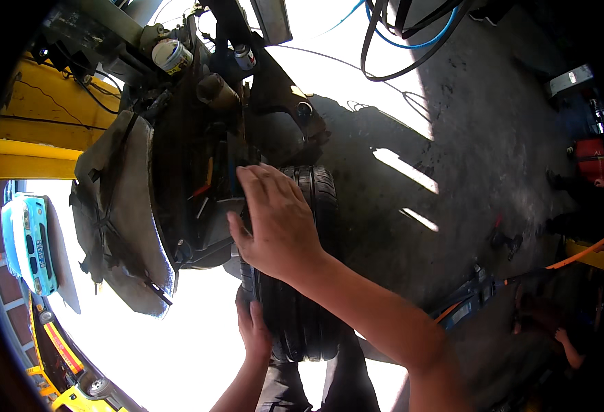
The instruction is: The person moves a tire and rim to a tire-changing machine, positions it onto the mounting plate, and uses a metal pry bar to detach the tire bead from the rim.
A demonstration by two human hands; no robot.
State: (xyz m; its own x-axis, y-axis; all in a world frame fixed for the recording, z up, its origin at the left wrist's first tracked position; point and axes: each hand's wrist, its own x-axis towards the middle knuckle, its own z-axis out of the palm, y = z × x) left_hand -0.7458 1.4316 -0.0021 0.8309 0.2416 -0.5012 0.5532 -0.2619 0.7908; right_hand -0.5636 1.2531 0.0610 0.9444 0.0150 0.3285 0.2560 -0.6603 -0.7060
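A black tyre (291,309) with grooved tread stands upright in front of my legs. My right hand (278,226) reaches over its upper left part, fingers stretched forward and thumb apart; whether the fingertips touch the tyre I cannot tell. Lower down, my left hand (252,333) holds the tyre's left side, with some fingers hidden. Just left of the tyre is a dark machine (192,165) with a broad curved metal plate (120,213). A thin orange-handled tool (208,177) lies on the machine near my right fingertips.
A white tub (171,56) and a can (245,57) sit on the machine. Black and blue hoses (384,65) hang at the top. On the right floor lie a dark power tool (506,240) and an orange hose (563,257); another person's arm (568,347) shows there. A turquoise car (30,244) stands far left.
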